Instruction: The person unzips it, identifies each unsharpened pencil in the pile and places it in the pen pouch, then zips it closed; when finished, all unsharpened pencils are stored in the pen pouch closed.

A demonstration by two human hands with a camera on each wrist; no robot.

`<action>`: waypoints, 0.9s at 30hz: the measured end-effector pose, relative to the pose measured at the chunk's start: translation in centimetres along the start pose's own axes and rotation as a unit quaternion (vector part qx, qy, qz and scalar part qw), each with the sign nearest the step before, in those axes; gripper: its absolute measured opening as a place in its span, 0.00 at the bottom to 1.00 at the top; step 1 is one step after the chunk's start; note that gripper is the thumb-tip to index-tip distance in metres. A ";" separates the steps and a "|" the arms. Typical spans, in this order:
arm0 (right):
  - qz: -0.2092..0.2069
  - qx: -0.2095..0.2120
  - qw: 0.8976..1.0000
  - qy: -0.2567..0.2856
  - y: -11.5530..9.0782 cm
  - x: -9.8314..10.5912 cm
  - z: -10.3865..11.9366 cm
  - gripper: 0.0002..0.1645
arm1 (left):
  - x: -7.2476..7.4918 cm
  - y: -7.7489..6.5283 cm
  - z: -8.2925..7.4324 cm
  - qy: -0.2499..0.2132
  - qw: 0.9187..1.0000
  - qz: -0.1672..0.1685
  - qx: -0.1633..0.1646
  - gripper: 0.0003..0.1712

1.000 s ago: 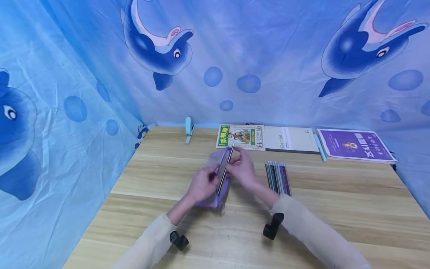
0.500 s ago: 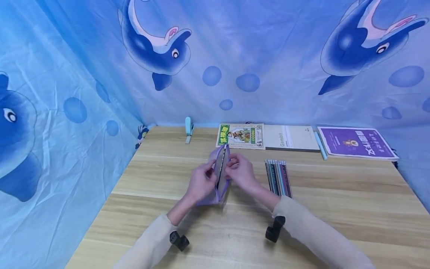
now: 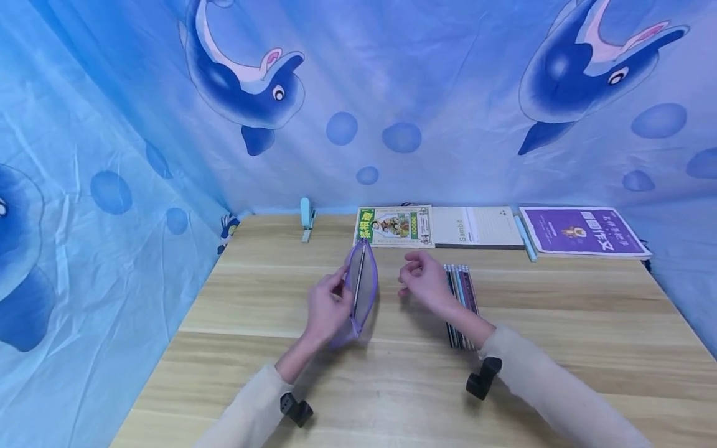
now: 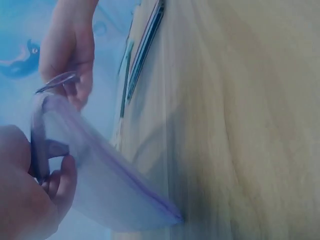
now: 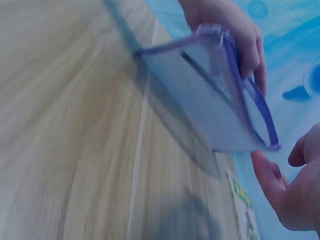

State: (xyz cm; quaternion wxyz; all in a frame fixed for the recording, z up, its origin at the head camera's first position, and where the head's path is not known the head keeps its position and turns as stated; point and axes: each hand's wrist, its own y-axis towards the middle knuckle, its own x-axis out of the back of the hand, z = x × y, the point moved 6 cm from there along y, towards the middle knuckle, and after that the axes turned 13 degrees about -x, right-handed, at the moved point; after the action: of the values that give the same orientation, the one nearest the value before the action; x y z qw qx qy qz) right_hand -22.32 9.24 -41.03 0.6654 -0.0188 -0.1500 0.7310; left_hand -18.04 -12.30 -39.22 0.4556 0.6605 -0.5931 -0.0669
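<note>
The left hand [image 3: 327,308] pinches a purple pouch [image 3: 368,286]; the right hand [image 3: 427,281], loosely bent, hovers near lined-up pencils [image 3: 464,287].

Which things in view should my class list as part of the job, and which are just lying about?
Likely in the job:
purple pouch
slim stick inside it
row of pencils

Apparently lying about:
blue stapler
picture booklet
Gambit notepad
blue stick
purple book

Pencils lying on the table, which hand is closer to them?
Right. In the head view, the right hand is just left of the pencils; the left hand is farther left, gripping the edge of the pouch.
</note>
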 end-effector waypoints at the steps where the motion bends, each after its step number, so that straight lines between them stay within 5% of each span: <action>1: -0.002 -0.001 1.000 -0.014 0.1 0.6 -0.2 0.26 | -0.2 -0.1 0.0 0.003 1.000 0.005 -0.006 0.25; 11: 0.020 -0.027 0.977 -0.209 0.3 5.9 -2.1 0.29 | -0.9 -0.1 -0.5 0.008 1.000 0.027 -0.006 0.26; 20: 0.040 -0.030 0.958 -0.282 0.0 5.8 -2.7 0.33 | -1.6 -0.3 -0.3 -0.002 0.999 0.032 -0.013 0.26; 27: 0.030 -0.029 0.931 -0.361 0.3 4.5 -2.5 0.37 | -1.6 -0.4 -0.5 0.005 0.999 0.044 -0.013 0.26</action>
State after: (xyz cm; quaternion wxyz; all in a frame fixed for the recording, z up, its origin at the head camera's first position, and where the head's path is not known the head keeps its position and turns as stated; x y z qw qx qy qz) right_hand -22.53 14.10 -42.67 0.5431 0.2231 -0.4007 0.7034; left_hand -17.91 -10.69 -39.93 0.4695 0.6281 -0.6185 -0.0506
